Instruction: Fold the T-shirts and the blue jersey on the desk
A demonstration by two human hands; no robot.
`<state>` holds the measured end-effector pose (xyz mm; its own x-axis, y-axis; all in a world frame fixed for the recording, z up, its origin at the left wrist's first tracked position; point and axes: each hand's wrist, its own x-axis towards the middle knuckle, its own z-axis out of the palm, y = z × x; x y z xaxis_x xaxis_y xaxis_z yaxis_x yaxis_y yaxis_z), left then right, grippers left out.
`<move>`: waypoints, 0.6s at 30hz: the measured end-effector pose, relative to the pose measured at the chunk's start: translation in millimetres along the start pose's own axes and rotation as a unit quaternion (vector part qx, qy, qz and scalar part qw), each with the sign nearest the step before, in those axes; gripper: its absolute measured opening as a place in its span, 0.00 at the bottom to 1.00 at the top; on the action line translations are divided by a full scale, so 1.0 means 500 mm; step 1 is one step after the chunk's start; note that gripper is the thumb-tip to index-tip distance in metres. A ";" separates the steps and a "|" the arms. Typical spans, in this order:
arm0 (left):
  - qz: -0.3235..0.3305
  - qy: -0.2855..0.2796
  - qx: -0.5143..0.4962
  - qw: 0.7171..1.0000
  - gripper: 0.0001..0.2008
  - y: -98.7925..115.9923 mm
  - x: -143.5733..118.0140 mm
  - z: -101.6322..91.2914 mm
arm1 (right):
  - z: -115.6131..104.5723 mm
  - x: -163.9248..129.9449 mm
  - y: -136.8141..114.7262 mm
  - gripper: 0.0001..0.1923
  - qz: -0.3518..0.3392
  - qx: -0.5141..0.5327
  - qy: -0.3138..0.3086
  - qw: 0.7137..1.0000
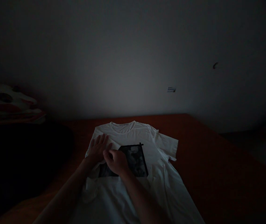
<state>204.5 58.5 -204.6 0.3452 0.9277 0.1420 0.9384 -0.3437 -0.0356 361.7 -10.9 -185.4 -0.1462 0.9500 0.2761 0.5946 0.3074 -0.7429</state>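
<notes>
A white T-shirt (pixel 144 133) lies spread on the reddish-brown surface, collar away from me, with a dark framed picture print (pixel 136 161) on its chest. The sleeve on the right sticks out flat, while the left side of the shirt looks bunched or folded in. My left hand (pixel 98 147) rests flat on the upper left of the shirt, fingers stretched apart. Close beside it, my right hand (pixel 117 161) is closed over the print's left part, its fingers pinching the shirt fabric. The pinched cloth itself is mostly hidden by the fingers.
A pale wall (pixel 123 62) rises behind the reddish-brown surface (pixel 207 161). A small label (pixel 171 90) and a dark hook-like mark (pixel 215 65) are on it. At left lie a black mass (pixel 18 161) and a red-and-white patterned soft item (pixel 11 101). The room is dim.
</notes>
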 end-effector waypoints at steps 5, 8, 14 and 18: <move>-0.021 0.031 -0.019 0.999 0.32 -0.001 0.004 0.006 | -0.029 0.024 0.028 0.30 0.022 0.128 -0.051 0.990; -0.005 0.082 -0.057 0.995 0.32 0.001 0.005 0.009 | -0.101 0.031 0.089 0.26 0.061 0.074 0.007 0.995; 0.052 0.157 -0.108 0.980 0.23 0.015 0.003 -0.016 | -0.351 -0.025 0.267 0.16 0.211 -0.090 0.199 0.953; 0.093 0.194 -0.150 0.965 0.16 0.044 -0.002 -0.062 | -0.463 -0.074 0.346 0.22 0.304 -0.178 0.285 0.891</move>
<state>224.4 45.4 -174.9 0.4203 0.7416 0.5229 0.7937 -0.5797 0.1842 652.9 -5.7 -183.1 0.6541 0.7210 0.2285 0.6545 -0.3881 -0.6489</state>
